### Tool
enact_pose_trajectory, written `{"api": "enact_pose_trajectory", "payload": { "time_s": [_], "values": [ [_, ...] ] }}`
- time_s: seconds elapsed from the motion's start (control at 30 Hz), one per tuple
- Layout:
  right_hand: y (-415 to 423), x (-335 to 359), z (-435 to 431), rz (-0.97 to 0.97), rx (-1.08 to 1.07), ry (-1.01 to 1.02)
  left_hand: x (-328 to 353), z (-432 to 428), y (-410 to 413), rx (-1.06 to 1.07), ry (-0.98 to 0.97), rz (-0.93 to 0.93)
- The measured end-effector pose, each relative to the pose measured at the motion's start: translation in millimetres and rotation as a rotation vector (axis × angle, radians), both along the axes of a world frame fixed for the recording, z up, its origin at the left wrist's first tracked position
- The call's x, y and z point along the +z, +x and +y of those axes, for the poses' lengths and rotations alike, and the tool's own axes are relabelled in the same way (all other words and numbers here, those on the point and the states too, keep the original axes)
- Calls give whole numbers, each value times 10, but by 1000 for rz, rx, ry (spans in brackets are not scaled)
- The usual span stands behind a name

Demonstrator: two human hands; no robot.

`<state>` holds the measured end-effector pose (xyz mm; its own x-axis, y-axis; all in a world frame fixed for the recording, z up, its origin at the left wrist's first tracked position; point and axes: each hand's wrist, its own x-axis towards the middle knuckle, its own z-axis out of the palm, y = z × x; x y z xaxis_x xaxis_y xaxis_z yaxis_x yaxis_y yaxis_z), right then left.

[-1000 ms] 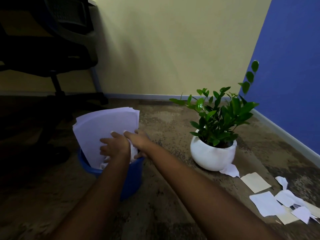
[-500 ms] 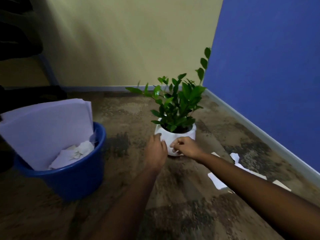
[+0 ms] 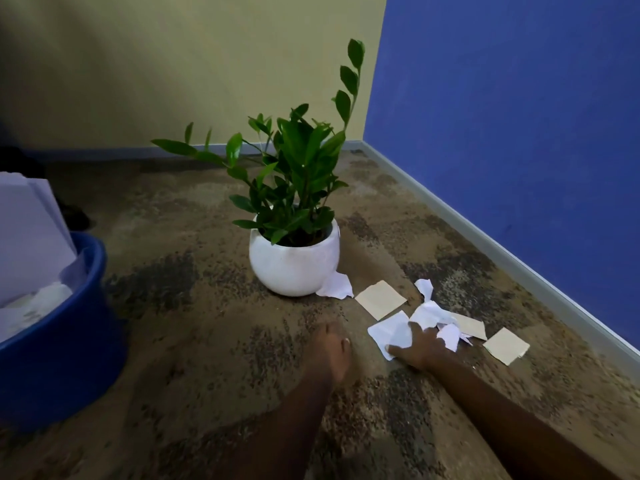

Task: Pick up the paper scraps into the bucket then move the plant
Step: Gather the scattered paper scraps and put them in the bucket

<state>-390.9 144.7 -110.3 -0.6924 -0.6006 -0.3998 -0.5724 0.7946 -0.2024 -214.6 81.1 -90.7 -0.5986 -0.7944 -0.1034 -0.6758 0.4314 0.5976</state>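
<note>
The plant (image 3: 294, 174) stands in its white pot (image 3: 294, 268) on the floor. Paper scraps (image 3: 380, 299) lie scattered just right of the pot, and one white scrap (image 3: 334, 285) touches its base. The right hand (image 3: 419, 344) lies among them, its fingers (image 3: 414, 329) spread flat on a white piece, gripping nothing. In front of the pot, the left hand (image 3: 330, 348) hangs loosely bent and empty. The blue bucket (image 3: 52, 341), holding paper, sits well left of the pot.

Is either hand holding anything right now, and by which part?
Nothing is gripped. The right hand lies spread on top of the white scraps; the left hand is empty.
</note>
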Motion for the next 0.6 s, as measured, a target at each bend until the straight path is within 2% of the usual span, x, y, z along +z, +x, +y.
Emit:
{"api": "enact_pose_trajectory", "payload": {
  "time_s": [0.07, 0.17, 0.33, 0.5, 0.6],
  "values": [
    [4, -116, -10, 63, 27, 21, -69, 28, -56, 3, 51, 5],
    [55, -237, -64, -86, -111, -51, -146, 57, -111, 37, 128, 22],
    [14, -297, -141, 39, -156, -87, -257, 35, -149, 61, 175, 44],
    [-92, -263, -117, 19, -176, -214, -312, 15, -194, 118, 239, 68],
    [-111, -267, -48, -54, -291, -342, -332, 46, -248, 172, 297, 107]
  ]
}}
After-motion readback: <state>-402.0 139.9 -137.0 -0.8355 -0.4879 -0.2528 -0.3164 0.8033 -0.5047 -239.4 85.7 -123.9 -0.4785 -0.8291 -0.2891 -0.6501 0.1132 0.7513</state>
